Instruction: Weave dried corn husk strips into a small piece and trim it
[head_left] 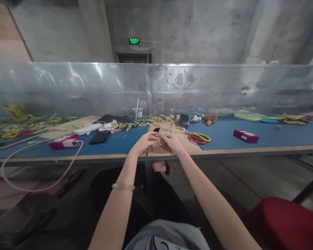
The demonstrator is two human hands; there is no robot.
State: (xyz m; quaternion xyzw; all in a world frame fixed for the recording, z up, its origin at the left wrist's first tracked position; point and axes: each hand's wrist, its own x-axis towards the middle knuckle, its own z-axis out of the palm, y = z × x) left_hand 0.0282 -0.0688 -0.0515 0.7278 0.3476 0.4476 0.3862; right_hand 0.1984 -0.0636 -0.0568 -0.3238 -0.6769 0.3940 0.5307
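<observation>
At the bench's front edge, in the middle of the view, my left hand [144, 142] and my right hand [172, 141] come close together. Their fingers are bent and closed around a small bundle of pale green and yellowish strands [159, 139]. A small black piece [156, 130] shows just above the left fingertips. What exactly the bundle is cannot be made out. Beneath the hands lies a tan board [186, 146]. Scissors [199, 138] with red and yellow handles rest to the right of my right hand.
Purple packs [63, 141] lie left and right on the blue bench top [224, 135]. A black phone [99, 136] is left of my hands, and a pale cable [41, 190] loops off the front edge. Dried strands [49, 121] and a perforated metal screen [169, 83] stand behind. A red seat [284, 222] is lower right.
</observation>
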